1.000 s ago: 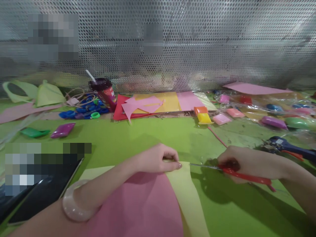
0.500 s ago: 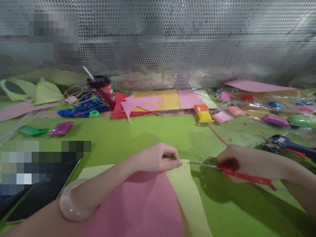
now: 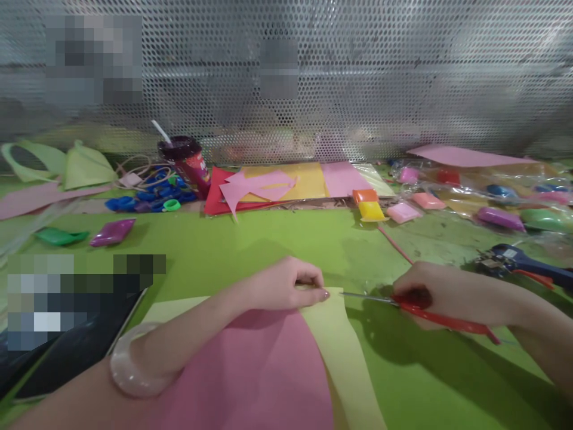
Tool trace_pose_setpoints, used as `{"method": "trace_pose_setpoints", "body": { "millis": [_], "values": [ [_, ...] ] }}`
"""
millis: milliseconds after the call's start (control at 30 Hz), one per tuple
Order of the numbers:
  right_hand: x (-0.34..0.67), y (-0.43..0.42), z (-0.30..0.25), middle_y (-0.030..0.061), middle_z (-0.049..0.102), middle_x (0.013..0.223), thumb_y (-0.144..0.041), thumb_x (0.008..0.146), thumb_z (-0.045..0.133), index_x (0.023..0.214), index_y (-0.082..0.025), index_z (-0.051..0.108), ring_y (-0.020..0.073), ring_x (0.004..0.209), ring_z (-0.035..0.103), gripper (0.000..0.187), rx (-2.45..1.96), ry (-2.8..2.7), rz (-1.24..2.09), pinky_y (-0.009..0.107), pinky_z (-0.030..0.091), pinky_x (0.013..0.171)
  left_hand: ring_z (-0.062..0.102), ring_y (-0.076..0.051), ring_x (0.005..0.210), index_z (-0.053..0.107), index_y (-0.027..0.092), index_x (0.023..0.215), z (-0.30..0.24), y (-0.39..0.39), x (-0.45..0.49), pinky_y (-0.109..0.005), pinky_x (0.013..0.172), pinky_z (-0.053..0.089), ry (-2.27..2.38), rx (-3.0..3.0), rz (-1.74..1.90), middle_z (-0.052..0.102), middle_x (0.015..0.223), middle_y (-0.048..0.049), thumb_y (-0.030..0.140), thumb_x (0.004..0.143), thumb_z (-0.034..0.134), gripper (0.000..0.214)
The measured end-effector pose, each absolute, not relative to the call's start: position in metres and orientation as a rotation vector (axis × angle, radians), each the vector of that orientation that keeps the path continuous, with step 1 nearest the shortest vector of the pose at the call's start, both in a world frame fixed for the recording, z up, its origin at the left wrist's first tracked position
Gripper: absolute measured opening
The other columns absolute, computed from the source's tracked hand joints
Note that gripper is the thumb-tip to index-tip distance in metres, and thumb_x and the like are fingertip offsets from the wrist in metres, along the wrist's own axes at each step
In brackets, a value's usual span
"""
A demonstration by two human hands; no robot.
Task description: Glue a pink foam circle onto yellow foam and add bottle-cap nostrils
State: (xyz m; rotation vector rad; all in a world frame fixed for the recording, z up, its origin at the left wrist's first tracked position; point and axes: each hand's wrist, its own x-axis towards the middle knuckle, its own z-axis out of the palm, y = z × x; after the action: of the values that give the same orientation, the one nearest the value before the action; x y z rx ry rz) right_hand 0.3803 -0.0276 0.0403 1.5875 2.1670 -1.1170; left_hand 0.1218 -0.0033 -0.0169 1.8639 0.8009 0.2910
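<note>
My left hand (image 3: 286, 285) is closed in a pinch on the far edge of a pale yellow-green paper sheet (image 3: 344, 352), with a pink paper sheet (image 3: 255, 376) lying on top of it. A whitish bangle (image 3: 129, 370) circles that wrist. My right hand (image 3: 434, 292) grips red-handled scissors (image 3: 430, 313). Their thin blades point left and reach the paper's right edge close to my left fingertips. Both hands rest low over the green table (image 3: 250, 245).
A dark phone or tablet (image 3: 76, 352) lies at the left. A red cup with a straw (image 3: 188, 164), blue rings (image 3: 152, 197), coloured paper sheets (image 3: 295, 182), small clay packets (image 3: 371, 206) and plastic bags (image 3: 492, 197) line the back. A blue glue gun (image 3: 519, 263) lies on the right.
The scissor tips have crept slightly left toward my left fingertips at the paper's edge. Both hands have otherwise stayed in place.
</note>
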Motion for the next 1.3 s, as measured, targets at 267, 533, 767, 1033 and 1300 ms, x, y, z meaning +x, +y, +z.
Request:
{"method": "trace_pose_setpoints", "body": {
  "millis": [267, 533, 767, 1033, 1300],
  "values": [
    [0.3797, -0.0284, 0.0411, -0.0021, 0.057, 0.050, -0.010, 0.063, 0.042, 0.052, -0.020, 0.052, 0.0111, 0.044, 0.049, 0.017, 1.587, 2.157, -1.116, 0.024, 0.036, 0.046, 0.037, -0.007, 0.051, 0.056, 0.016, 0.071, -0.0159, -0.0029, 0.1221, -0.020, 0.048, 0.026, 0.812, 1.897, 0.278, 0.047, 0.058, 0.0045, 0.034, 0.081, 0.052, 0.022],
    [0.3782, -0.0266, 0.0430, -0.0018, 0.058, 0.052, -0.013, 0.063, 0.043, 0.054, -0.019, 0.053, 0.0111, 0.045, 0.051, 0.015, 1.561, 2.128, -1.108, 0.022, 0.036, 0.046, 0.038, -0.007, 0.051, 0.057, 0.015, 0.072, -0.0173, -0.0026, 0.1226, -0.020, 0.049, 0.027, 0.817, 1.917, 0.263, 0.049, 0.058, 0.0043, 0.035, 0.081, 0.052, 0.023],
    [0.3785, -0.0277, 0.0434, -0.0022, 0.055, 0.049, -0.012, 0.061, 0.042, 0.051, -0.019, 0.052, 0.0109, 0.043, 0.050, 0.016, 1.577, 2.147, -1.072, 0.022, 0.035, 0.045, 0.038, -0.007, 0.052, 0.058, 0.015, 0.072, -0.0171, -0.0022, 0.1224, -0.020, 0.049, 0.027, 0.819, 1.916, 0.260, 0.049, 0.059, 0.0041, 0.034, 0.081, 0.052, 0.021],
    [0.3801, -0.0271, 0.0404, -0.0025, 0.054, 0.048, -0.011, 0.062, 0.043, 0.051, -0.020, 0.051, 0.0111, 0.043, 0.049, 0.016, 1.593, 2.136, -1.095, 0.023, 0.035, 0.044, 0.038, -0.007, 0.052, 0.059, 0.015, 0.071, -0.0167, -0.0021, 0.1226, -0.019, 0.049, 0.027, 0.814, 1.924, 0.265, 0.050, 0.059, 0.0040, 0.033, 0.081, 0.053, 0.021],
    [0.3793, -0.0278, 0.0418, -0.0024, 0.055, 0.049, -0.011, 0.063, 0.043, 0.052, -0.019, 0.053, 0.0105, 0.042, 0.050, 0.017, 1.590, 2.121, -1.079, 0.022, 0.035, 0.043, 0.038, -0.006, 0.052, 0.058, 0.015, 0.070, -0.0144, -0.0024, 0.1238, -0.019, 0.049, 0.028, 0.824, 1.922, 0.256, 0.051, 0.059, 0.0040, 0.033, 0.080, 0.054, 0.022]
  ]
}}
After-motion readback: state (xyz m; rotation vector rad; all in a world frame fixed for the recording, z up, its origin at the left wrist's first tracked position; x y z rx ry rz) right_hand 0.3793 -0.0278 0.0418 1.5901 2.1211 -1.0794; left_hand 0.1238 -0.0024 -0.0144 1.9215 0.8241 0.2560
